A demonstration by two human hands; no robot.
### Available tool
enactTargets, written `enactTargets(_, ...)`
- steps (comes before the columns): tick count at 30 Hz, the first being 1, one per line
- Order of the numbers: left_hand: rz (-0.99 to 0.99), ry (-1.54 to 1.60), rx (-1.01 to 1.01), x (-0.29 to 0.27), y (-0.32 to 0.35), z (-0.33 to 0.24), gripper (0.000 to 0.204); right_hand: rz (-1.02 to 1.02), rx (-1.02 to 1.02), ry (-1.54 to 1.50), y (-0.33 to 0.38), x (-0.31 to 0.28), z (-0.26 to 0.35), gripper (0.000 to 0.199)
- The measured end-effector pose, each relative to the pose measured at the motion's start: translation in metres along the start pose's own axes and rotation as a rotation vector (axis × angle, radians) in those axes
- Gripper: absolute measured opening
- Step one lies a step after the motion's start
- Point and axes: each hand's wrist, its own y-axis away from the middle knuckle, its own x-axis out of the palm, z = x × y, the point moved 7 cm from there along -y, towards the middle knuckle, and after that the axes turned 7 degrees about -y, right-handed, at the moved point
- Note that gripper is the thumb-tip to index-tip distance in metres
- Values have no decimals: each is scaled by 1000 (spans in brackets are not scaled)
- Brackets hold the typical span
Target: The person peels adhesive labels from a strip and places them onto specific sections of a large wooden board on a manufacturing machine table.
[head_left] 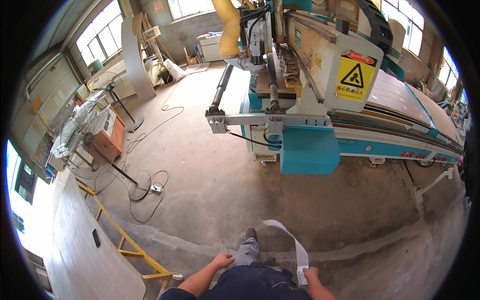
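Concrete floor (210, 165), teal cutting machine (310, 150), standing fan (82, 140), bright windows (102, 32)

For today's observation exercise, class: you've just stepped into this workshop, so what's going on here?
A person stands on a concrete floor, seen from above. The right hand grips a long white paper strip that curls up and away over the floor. The left hand is empty, hanging by the person's thigh. Ahead stands a large teal and white cutting machine with a yellow dust hose. To the left are pedestal fans and trailing cables.
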Motion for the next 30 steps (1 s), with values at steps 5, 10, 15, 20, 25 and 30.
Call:
enactTargets(5, 26, -134, -109, 16, 7, 34, 43, -63, 11, -86, 25, -25, -35, 34)
enactTargets(10, 29, -131, -105, -6, 9, 5, 47, -75, 78, -217, 25, -23, -56, 33)
enactTargets(15, 52, -143, 36, -2, 1, -67, 48, -133, -44, -250, 5, -16, -63, 28)
enactTargets(20, 78, -126, 202, 18, -3, -100, 47, -93, 34, -330, 11, -17, -42, 26)
enactTargets(25, 27, -73, 183, 11, -16, -82, 48, -91, 6, -284, 2, -17, -31, 25)
enactTargets(30, 22, -82, 37, -3, -12, -14, 45, -54, 30, -227, 1, -9, -9, 30)
